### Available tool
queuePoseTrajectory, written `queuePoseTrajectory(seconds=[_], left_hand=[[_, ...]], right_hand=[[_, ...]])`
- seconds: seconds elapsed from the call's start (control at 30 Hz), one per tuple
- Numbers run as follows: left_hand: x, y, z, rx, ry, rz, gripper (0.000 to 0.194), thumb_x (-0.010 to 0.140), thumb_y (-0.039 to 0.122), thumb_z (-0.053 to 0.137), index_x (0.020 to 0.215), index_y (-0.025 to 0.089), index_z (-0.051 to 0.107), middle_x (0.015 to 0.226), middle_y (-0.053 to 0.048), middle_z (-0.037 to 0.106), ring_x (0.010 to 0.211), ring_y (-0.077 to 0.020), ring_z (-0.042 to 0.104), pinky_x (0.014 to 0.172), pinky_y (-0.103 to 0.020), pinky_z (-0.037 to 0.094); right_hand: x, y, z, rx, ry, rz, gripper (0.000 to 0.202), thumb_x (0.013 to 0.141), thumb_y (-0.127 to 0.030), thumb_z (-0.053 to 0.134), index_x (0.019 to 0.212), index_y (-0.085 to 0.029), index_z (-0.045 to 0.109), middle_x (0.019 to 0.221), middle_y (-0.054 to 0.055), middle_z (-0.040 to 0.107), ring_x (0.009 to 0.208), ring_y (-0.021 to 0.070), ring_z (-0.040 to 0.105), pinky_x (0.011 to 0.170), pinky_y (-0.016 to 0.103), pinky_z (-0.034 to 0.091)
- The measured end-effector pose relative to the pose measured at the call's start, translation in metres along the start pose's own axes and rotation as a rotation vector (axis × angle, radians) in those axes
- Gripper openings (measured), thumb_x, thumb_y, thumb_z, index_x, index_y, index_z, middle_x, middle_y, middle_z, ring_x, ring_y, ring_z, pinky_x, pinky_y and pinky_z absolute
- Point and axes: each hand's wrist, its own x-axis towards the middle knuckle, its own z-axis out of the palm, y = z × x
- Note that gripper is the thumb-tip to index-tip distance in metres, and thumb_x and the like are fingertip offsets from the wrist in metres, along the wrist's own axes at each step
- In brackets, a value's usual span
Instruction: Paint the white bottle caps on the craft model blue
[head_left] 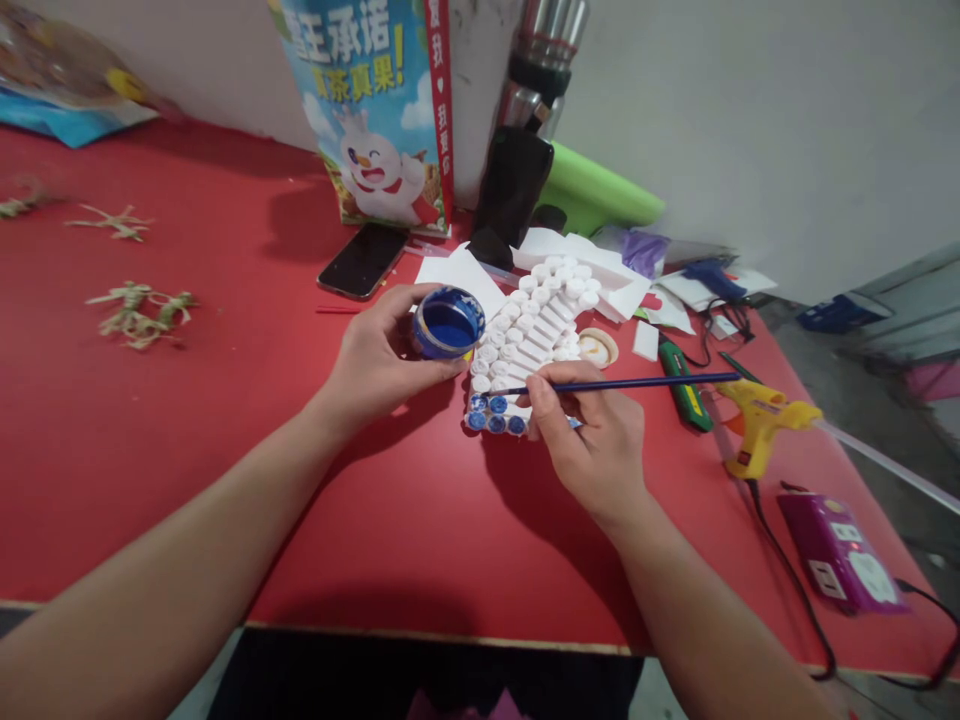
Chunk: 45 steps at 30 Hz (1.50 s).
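My left hand (386, 355) is wrapped round a small open jar of blue paint (448, 325), tilted so its inside faces me. In my right hand (589, 430) a thin dark-blue paintbrush (637, 383) is pinched, its handle pointing right. The brush tip is at the near left of a white model made of rolled paper tubes (517, 345), touching or just above a tube end. Several tube ends (496, 423) at the near edge are blue; those farther back are white. My right fingers hide part of the model's near right side.
Behind stand a printed paper bag (382, 120), a phone (364, 260) and a black upright device (514, 190). To the right lie a round lid (598, 347), green cutter (684, 385), yellow glue gun (761, 420) and purple power box (840, 555) with cords. Straw pieces (142, 312) lie left.
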Motion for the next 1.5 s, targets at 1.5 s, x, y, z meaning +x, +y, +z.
queuePoseTrajectory(seconds=[1.5], left_hand=[[-0.0010, 0.0017, -0.0007, 0.031, -0.007, -0.015, 0.073, 0.068, 0.041, 0.112, 0.131, 0.023, 0.080, 0.132, -0.011, 0.086, 0.126, -0.0372, 0.081, 0.108, -0.050, 0.069]], right_hand=[[0.0024, -0.0038, -0.0024, -0.030, 0.012, 0.019, 0.016, 0.112, -0.025, 0.068, 0.097, -0.026, 0.068, 0.074, -0.004, 0.076, 0.054, 0.0125, 0.070, 0.055, 0.027, 0.052]])
